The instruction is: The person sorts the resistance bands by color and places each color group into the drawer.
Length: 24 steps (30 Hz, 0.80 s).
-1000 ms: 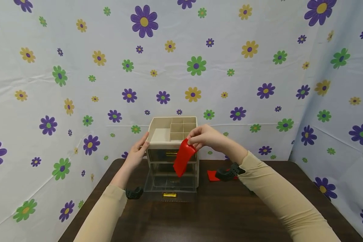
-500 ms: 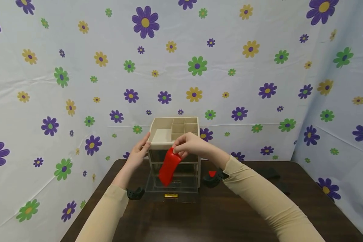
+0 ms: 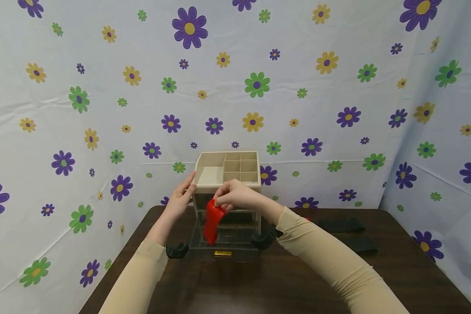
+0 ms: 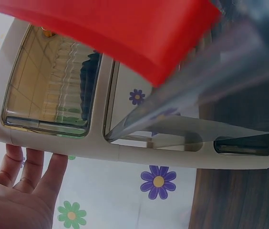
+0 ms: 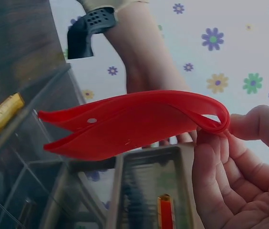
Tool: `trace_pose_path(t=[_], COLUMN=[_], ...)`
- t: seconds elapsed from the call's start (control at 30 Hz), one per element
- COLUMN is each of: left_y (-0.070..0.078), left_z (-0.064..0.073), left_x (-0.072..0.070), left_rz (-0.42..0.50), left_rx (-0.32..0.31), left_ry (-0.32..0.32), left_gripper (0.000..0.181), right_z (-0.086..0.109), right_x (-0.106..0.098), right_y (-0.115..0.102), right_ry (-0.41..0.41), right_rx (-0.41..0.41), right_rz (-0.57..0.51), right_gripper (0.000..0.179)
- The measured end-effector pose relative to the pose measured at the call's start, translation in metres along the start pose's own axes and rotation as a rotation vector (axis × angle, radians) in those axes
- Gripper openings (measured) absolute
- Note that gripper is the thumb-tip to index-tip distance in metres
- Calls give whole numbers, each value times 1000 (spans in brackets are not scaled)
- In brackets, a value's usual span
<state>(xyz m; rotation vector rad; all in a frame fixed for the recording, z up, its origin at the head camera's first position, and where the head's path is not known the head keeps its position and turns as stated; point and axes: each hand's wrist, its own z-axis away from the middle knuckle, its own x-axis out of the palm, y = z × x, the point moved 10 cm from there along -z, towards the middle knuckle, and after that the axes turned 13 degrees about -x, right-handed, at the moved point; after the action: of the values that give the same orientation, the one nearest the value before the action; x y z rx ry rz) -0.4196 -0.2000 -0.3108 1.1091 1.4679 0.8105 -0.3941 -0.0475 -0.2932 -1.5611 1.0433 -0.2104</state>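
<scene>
My right hand [image 3: 235, 195] pinches one end of a folded red strip [image 3: 212, 224] of smooth, bendy material between thumb and fingers. In the right wrist view the red strip [image 5: 134, 124] is doubled over, its two loose ends apart and a small white spot on it. It hangs in front of a cream drawer organizer [image 3: 227, 188], over the pulled-out clear bottom drawer [image 3: 239, 255] with its gold handle. My left hand [image 3: 178, 200] rests on the organizer's left front corner, thumb at the front edge, fingers straight along the side, as the left hand [image 4: 25, 191] shows in the left wrist view.
Two dark folded bands [image 3: 341, 225] lie on the brown table [image 3: 298, 279] to the right, and a bit of red shows behind the right sleeve. The organizer's top has several small compartments [image 3: 240, 165]. A flowered sheet [image 3: 298, 109] hangs close behind.
My right hand has moved left and down with the red strip, from the organizer's upper right front to over the open drawer. My left hand stays at the corner.
</scene>
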Motion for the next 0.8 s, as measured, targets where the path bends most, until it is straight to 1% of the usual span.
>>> trace_pose_path(t=[0.13, 0.27, 0.4, 0.63, 0.8], left_y=[14, 17, 16, 13, 13], left_z=[10, 12, 12, 9, 9], left_x=[2, 2, 2, 1, 1], left_rz=[-18, -25, -23, -8, -8], left_rx=[-8, -24, -24, -21, -21], left_ry=[-3, 1, 1, -7, -4], left_gripper=[52, 52, 51, 51, 51], right_z=[-1, 0, 3, 12, 19], right_x=[10, 18, 19, 14, 10], right_y=[5, 14, 25, 47, 60], right_ry=[-13, -23, -17, 23, 46], right_rx=[-11, -8, 9, 59, 91], right_rz=[-8, -27, -4, 49, 115], right_gripper=[13, 12, 11, 10, 7])
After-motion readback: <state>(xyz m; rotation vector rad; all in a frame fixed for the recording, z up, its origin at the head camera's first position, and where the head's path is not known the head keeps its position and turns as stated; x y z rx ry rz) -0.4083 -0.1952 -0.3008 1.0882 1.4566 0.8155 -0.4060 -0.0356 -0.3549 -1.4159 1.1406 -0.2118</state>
